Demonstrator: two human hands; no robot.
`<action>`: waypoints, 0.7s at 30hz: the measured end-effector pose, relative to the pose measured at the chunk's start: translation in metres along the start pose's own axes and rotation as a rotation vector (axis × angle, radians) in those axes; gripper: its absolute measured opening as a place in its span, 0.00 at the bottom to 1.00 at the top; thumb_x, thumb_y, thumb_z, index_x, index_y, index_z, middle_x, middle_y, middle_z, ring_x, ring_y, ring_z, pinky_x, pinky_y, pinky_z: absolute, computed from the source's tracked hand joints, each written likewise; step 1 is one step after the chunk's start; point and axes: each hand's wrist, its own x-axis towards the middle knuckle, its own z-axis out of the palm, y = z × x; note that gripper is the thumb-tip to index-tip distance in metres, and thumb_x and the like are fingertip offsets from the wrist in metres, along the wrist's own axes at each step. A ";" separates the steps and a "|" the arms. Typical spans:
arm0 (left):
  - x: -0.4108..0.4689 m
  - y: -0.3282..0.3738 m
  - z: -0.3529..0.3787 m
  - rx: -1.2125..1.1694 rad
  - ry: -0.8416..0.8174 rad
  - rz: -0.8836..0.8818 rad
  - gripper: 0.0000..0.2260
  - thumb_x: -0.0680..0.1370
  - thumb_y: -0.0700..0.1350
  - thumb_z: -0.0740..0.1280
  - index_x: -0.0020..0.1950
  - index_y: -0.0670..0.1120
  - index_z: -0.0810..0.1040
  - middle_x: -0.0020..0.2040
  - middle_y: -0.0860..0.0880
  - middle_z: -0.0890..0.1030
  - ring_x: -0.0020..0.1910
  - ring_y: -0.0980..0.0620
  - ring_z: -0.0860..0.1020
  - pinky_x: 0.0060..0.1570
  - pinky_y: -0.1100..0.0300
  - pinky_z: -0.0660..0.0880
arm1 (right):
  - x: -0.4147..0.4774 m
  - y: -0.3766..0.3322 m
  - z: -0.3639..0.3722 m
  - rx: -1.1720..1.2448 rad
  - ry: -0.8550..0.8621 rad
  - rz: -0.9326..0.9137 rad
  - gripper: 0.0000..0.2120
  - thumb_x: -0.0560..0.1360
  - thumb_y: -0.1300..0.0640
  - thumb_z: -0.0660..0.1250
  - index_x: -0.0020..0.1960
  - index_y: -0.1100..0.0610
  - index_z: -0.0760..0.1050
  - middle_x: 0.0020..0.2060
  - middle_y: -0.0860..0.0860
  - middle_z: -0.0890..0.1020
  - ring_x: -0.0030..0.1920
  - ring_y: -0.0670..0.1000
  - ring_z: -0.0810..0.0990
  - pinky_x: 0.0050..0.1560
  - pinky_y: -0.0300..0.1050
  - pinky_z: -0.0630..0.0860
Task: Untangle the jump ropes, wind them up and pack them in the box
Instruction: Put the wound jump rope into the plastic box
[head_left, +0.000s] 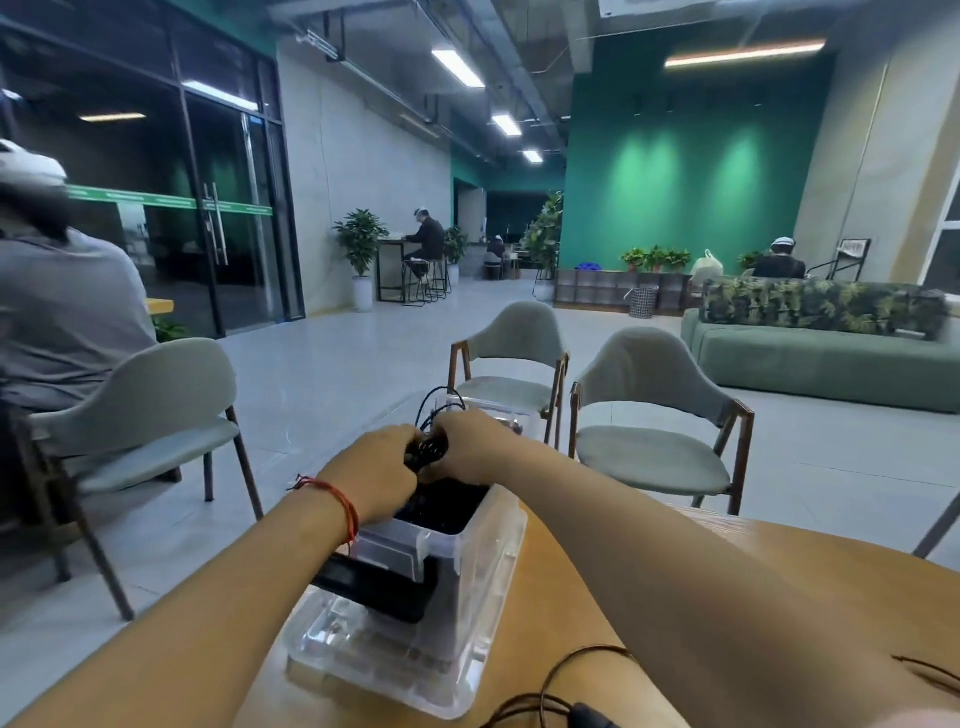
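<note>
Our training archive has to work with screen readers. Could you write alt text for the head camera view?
The left hand and right hand grip a wound black jump rope just above an open clear plastic box on a wooden table. A second, brownish rope lies loose on the table near the viewer; grey chairs stand beyond.

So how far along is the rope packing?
Done: dark ropes appear packed in the clear plastic box. In hand: left grip and right grip hold a black jump rope bundle over the box. Left: a thin brown jump rope lies loose on the wooden table, not yet packed.
</note>
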 end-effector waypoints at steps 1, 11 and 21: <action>0.006 -0.003 0.002 0.031 -0.058 -0.005 0.23 0.77 0.36 0.64 0.69 0.52 0.78 0.61 0.46 0.83 0.55 0.47 0.81 0.57 0.53 0.80 | 0.003 0.002 0.005 -0.020 0.004 -0.013 0.26 0.72 0.44 0.80 0.63 0.55 0.78 0.56 0.54 0.82 0.57 0.57 0.80 0.49 0.49 0.72; 0.037 -0.007 0.015 0.361 -0.258 0.074 0.26 0.79 0.40 0.63 0.77 0.54 0.72 0.64 0.46 0.82 0.59 0.45 0.80 0.61 0.51 0.79 | 0.009 0.021 0.003 -0.140 0.042 -0.065 0.22 0.72 0.45 0.80 0.63 0.52 0.84 0.56 0.51 0.82 0.55 0.54 0.81 0.53 0.48 0.78; 0.065 -0.006 0.025 0.553 -0.392 0.035 0.24 0.78 0.41 0.66 0.73 0.54 0.77 0.56 0.50 0.82 0.53 0.48 0.82 0.59 0.50 0.82 | 0.022 0.022 -0.006 -0.192 -0.198 0.058 0.16 0.75 0.49 0.79 0.63 0.49 0.87 0.56 0.49 0.87 0.55 0.54 0.83 0.57 0.48 0.80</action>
